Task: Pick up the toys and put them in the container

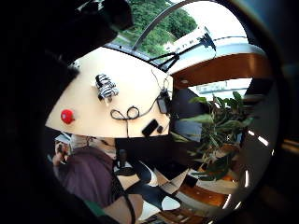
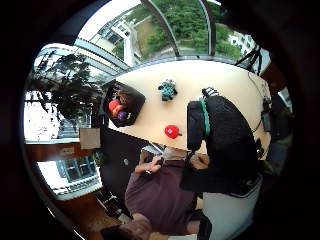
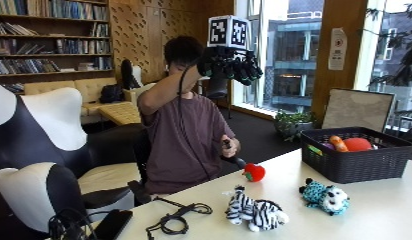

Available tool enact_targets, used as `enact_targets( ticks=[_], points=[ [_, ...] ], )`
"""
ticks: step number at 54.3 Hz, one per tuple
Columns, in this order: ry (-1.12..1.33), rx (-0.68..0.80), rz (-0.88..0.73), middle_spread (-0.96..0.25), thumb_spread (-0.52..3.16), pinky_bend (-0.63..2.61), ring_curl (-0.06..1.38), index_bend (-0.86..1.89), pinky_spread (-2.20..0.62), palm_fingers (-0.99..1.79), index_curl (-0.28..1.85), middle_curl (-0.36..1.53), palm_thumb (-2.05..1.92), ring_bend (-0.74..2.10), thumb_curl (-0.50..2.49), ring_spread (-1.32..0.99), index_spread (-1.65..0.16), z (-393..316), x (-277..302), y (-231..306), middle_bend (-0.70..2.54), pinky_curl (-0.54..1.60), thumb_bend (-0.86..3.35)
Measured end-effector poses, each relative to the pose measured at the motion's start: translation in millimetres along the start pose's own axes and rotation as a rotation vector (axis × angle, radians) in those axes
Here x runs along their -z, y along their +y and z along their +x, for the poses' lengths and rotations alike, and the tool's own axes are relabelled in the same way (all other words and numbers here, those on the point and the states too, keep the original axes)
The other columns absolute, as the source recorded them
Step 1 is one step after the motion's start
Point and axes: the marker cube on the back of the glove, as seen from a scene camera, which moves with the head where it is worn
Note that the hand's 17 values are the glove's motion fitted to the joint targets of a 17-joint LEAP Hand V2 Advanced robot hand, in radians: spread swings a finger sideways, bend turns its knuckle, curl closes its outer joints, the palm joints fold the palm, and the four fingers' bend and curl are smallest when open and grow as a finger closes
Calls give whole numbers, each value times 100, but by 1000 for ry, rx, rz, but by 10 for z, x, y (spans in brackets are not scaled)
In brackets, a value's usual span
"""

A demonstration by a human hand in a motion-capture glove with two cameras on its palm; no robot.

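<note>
At the far side of the pale wooden table point(image 3: 392, 210), a person in a maroon T-shirt point(image 3: 183, 140) is sitting and holding the black-gloved right hand point(image 3: 229, 65) raised at head height, well above the tabletop. Its fingers are hanging loosely downward, slightly curled, and are gripping nothing. The bare left hand point(image 3: 230, 146) is resting near the table's edge and is closing around a dark handle-like object whose nature cannot be told.

On the table, a red round toy with a green top point(image 3: 254, 172) is lying near the edge closest to the person, just beside that left hand. A black-and-white striped plush zebra point(image 3: 254, 211) is lying further in, towards the camera of the outside view. A teal and white spotted plush animal point(image 3: 324, 196) is lying beside the zebra, apart from it, and near the front of the dark woven plastic basket point(image 3: 352, 160). The basket is standing on the table near the window side and is already holding an orange toy point(image 3: 338, 143) and a red-orange toy point(image 3: 358, 144); the thumb-side palm view also shows a purple item among them.

A coiled black cable point(image 3: 176, 218) and a flat black device point(image 3: 111, 223) are lying at the table's other end, well apart from the toys. A black-and-white upholstered chair point(image 3: 39, 150) is standing beside the person. Both palm views are looking down on the table from above, with all three loose toys lying outside the basket.
</note>
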Motion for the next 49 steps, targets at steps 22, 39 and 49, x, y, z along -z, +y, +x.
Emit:
enact_targets(
  ticks=[22,39,49],
  points=[
    [-45,-1,-11,-3,146,66,18,15,2,13,12,19,6,59,13,-9,-21,-103,154,-29,23,25,14],
    [-44,-95,-57,-5,156,75,22,14,2,1,19,27,0,63,19,-8,-21,-59,-20,-397,24,30,11],
    [-70,-163,-125,-1,139,96,21,3,4,-22,16,26,-5,61,21,1,-18,99,-521,-785,14,36,-2]
  ],
)
